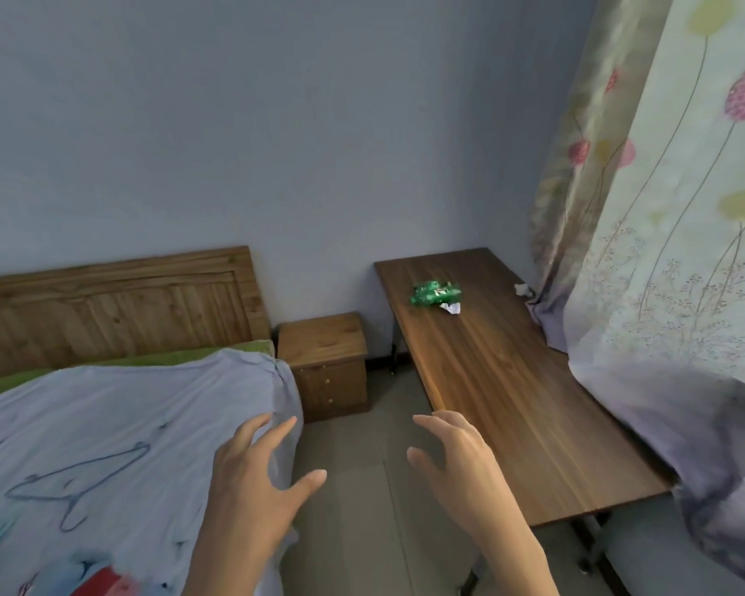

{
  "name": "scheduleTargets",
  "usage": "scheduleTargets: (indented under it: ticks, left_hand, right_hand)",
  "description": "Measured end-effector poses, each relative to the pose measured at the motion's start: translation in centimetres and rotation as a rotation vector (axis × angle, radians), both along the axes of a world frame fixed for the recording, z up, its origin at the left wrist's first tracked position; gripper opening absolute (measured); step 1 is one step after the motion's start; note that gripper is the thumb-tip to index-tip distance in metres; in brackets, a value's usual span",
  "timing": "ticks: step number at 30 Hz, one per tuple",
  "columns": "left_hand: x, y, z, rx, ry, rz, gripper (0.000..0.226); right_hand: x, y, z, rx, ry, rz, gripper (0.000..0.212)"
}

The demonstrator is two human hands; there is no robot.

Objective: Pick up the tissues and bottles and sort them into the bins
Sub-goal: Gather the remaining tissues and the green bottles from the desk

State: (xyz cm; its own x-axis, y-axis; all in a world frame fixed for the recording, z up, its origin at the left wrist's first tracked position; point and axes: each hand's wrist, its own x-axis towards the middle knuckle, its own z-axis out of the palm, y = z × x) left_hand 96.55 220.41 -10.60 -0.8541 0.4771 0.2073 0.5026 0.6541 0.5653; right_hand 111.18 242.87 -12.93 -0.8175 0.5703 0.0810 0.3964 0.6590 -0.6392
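Bottle (434, 293) — green and crushed — is lying at the far end of the table (534, 423), a tissue (451, 308) touching it and a second tissue (521, 289) sitting by the curtain (672, 208). Left hand (254, 479) and right hand (461, 462) are being held out — fingers spread, nothing gripped.

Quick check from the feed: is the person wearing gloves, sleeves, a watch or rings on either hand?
No. The left hand and the right hand are both bare, with no gloves, rings or watch in view. Both forearms are uncovered down to the bottom edge of the picture, so no sleeve shows. No markings or straps are visible.
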Motion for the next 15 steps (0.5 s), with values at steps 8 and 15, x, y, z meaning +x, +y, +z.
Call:
scheduleTargets:
  ticks: [8, 15]
  left_hand:
    - [-15.4, 10.0, -2.0, -0.006, 0.027, -0.035, 0.079]
    - [-29.5, 24.1, 2.7, 0.058, 0.098, -0.146, 0.076]
  right_hand:
    - [-16.3, 9.3, -2.2, -0.019, 0.017, -0.001, 0.052]
    - [-30.2, 22.8, 3.4, 0.054, 0.161, -0.158, 0.047]
